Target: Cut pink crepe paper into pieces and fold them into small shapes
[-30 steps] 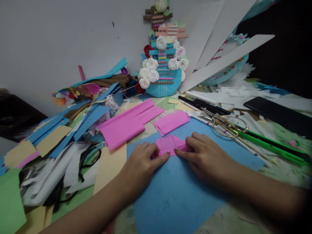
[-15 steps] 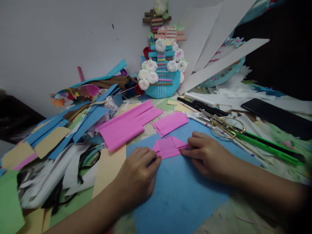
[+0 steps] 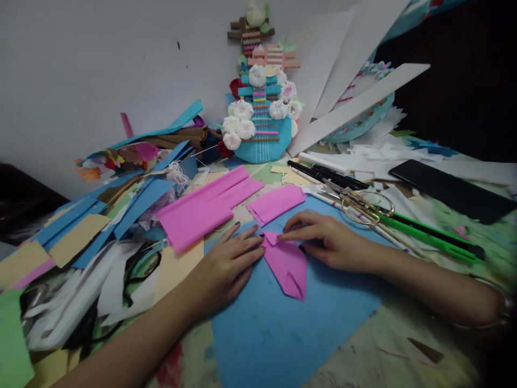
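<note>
A folded piece of pink crepe paper (image 3: pixel 286 265) lies slantwise on a blue sheet (image 3: pixel 278 334), its lower end tapering to a creased point. My left hand (image 3: pixel 230 261) rests flat with the fingers stretched out, the fingertips at the paper's upper left edge. At the top of the paper, my right hand (image 3: pixel 323 240) has its fingers on a small turned-over flap, the index fingertip against it. The thumb sits lower, by the paper's right edge. Just behind is another folded pink piece (image 3: pixel 277 205), touched by neither hand.
Larger pink crepe paper (image 3: pixel 202 210) lies back left, near blue strips (image 3: pixel 143 207) and white scraps. Gold-handled scissors (image 3: pixel 365 207), a green cutter (image 3: pixel 436 237), pens and a black phone (image 3: pixel 452 188) are on the right. A blue paper instrument (image 3: pixel 262 140) with white flowers stands behind.
The pink paper has turned from lying crosswise to pointing down toward me. My left hand has gone from bent fingers on its corner to lying flat; my right hand has moved onto its top flap.
</note>
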{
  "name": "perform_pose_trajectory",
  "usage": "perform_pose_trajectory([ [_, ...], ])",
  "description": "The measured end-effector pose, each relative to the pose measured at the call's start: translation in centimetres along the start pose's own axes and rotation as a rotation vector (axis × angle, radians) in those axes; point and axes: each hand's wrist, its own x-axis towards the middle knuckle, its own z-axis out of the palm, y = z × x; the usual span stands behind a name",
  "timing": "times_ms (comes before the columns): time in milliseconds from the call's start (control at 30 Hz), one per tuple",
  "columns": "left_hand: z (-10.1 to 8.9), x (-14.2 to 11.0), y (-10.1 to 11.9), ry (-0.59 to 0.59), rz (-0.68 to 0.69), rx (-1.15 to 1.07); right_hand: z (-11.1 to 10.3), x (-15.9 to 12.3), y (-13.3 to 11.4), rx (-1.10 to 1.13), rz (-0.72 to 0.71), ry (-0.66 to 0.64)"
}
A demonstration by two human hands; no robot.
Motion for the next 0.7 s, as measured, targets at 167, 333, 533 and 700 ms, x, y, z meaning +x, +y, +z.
perform_pose_trajectory([
  [167, -0.2, 0.3, 0.0, -0.163, -0.153, 0.075, 1.0, 0.1, -0.6, 0.002, -0.038, -0.002],
  [333, -0.7, 0.5, 1.4, -0.075, -0.17, 0.083, 1.6, 0.1, -1.3, -0.044, -0.055, 0.09],
  [533, -1.0, 0.8, 3.9, 0.13, -0.102, 0.183, 1.5, 0.2, -2.3, -0.062, -0.054, 0.142],
  [700, -0.4, 0.6, 3.3, 0.086, -0.017, 0.21, 0.9, 0.1, -2.1, 0.099, 0.094, 0.245],
])
